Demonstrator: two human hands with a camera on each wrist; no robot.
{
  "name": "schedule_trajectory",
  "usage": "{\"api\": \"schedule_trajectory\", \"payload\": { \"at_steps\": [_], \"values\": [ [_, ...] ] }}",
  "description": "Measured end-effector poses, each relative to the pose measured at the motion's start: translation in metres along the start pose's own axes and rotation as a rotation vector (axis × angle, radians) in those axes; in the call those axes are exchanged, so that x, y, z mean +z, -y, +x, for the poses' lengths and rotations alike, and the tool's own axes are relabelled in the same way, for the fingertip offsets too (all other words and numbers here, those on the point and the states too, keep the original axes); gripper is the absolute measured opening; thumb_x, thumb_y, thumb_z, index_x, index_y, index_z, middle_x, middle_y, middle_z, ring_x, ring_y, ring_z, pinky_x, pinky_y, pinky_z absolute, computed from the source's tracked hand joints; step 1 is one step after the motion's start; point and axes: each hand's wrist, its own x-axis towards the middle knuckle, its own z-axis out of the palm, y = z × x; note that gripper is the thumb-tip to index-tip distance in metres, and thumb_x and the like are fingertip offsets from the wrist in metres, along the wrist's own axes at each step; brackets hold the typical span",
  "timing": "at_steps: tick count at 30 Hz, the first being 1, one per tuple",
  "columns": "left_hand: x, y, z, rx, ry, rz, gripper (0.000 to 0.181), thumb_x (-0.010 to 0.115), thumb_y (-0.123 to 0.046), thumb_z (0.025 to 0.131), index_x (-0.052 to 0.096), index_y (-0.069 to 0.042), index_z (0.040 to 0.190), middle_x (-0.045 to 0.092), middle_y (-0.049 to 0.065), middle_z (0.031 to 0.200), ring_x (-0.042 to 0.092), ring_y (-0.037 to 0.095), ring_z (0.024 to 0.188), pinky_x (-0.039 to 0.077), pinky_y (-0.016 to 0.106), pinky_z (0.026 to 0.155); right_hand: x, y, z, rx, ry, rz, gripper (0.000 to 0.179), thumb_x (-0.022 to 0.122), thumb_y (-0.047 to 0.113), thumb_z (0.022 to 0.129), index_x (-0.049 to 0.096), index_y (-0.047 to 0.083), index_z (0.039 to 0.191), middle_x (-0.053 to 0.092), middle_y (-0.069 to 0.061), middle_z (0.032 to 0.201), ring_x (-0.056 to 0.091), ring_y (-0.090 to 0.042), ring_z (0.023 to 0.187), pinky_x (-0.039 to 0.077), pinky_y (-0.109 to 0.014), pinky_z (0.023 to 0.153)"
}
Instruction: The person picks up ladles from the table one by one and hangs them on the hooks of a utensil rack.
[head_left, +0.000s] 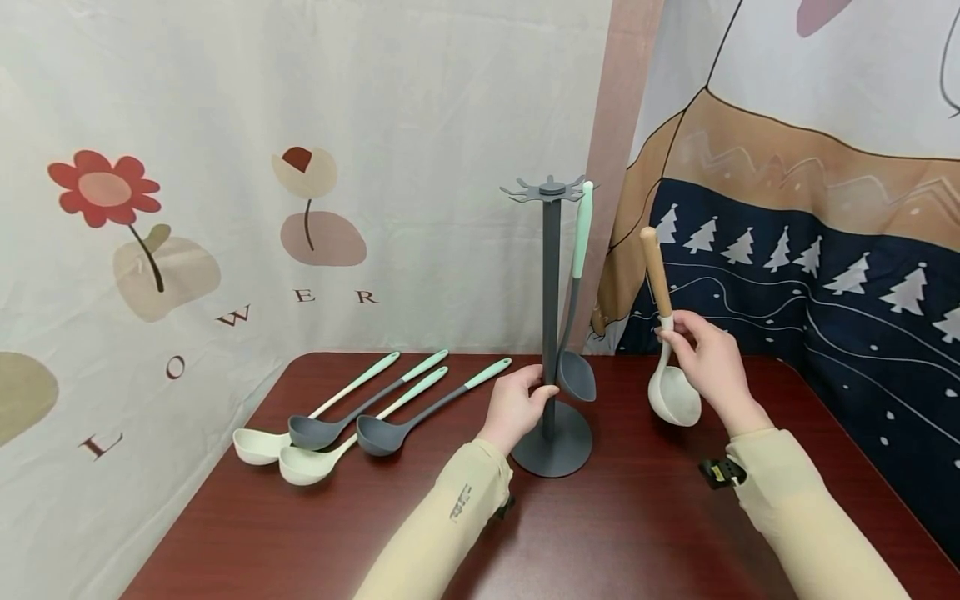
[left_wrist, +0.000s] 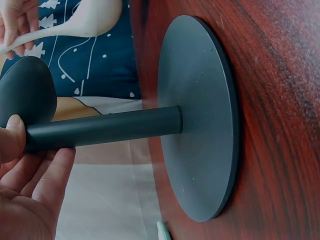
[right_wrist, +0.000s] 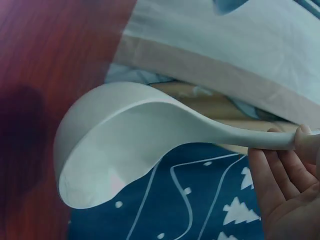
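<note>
My left hand (head_left: 517,406) grips the pole of a dark grey utensil stand (head_left: 551,292) low down, thumb on one side and fingers on the other. The stand's round base (left_wrist: 200,120) rests on the table. From its top prongs hangs a grey ladle with a mint handle (head_left: 582,237), its bowl beside my left fingers. My right hand (head_left: 708,358) pinches the neck of a white ladle with a wooden handle (head_left: 657,275), held upright to the right of the stand. In the right wrist view the white ladle's bowl (right_wrist: 115,145) points away from my fingers.
On the table's left lie several mint-handled ladles, with white bowls (head_left: 303,467) and grey bowls (head_left: 382,437). The reddish-brown table (head_left: 637,533) ends at a printed curtain (head_left: 450,125) behind, and dark blue fabric with white trees (head_left: 847,275) hangs at the right.
</note>
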Motion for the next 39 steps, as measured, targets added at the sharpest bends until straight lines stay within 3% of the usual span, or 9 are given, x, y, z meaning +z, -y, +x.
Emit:
{"api": "schedule_trajectory", "payload": {
  "at_steps": [15,22,32,39],
  "values": [
    [-0.001,0.001,0.002,0.005,-0.003,-0.002,0.019,0.071,-0.015,0.093,0.073,-0.013,0.112,0.074,-0.002,0.100,0.069,0.016,0.093,0.056,0.031,0.077,-0.011,0.031,0.008,-0.056,-0.055,0.067,0.016,0.068,0.003,0.093,0.068,0.003,0.109,0.073,-0.013,0.093,0.066,-0.024,0.076,0.040,-0.008,0.071],
    [-0.002,0.001,0.003,0.008,0.003,-0.003,0.019,0.070,-0.017,0.093,0.073,-0.014,0.112,0.074,-0.003,0.099,0.068,0.013,0.091,0.056,0.029,0.076,-0.017,0.048,0.011,-0.094,-0.073,0.101,0.018,0.068,0.002,0.093,0.069,0.003,0.111,0.074,-0.013,0.093,0.068,-0.024,0.081,0.040,-0.004,0.072],
    [-0.001,0.001,0.002,0.010,0.003,-0.017,0.018,0.070,-0.015,0.094,0.073,-0.013,0.111,0.074,-0.002,0.098,0.069,0.015,0.091,0.056,0.031,0.076,-0.021,0.071,0.011,-0.142,-0.077,0.209,0.020,0.069,-0.001,0.091,0.069,0.001,0.111,0.074,-0.013,0.094,0.056,0.015,0.083,0.044,-0.004,0.078],
    [0.000,0.002,0.001,-0.003,0.009,-0.019,0.018,0.070,-0.015,0.094,0.073,-0.014,0.112,0.074,-0.002,0.098,0.068,0.015,0.092,0.056,0.031,0.077,-0.020,0.081,0.013,-0.189,-0.088,0.234,0.019,0.071,-0.004,0.088,0.069,0.000,0.107,0.074,-0.011,0.092,0.060,0.007,0.080,0.046,-0.006,0.076]
  ]
}}
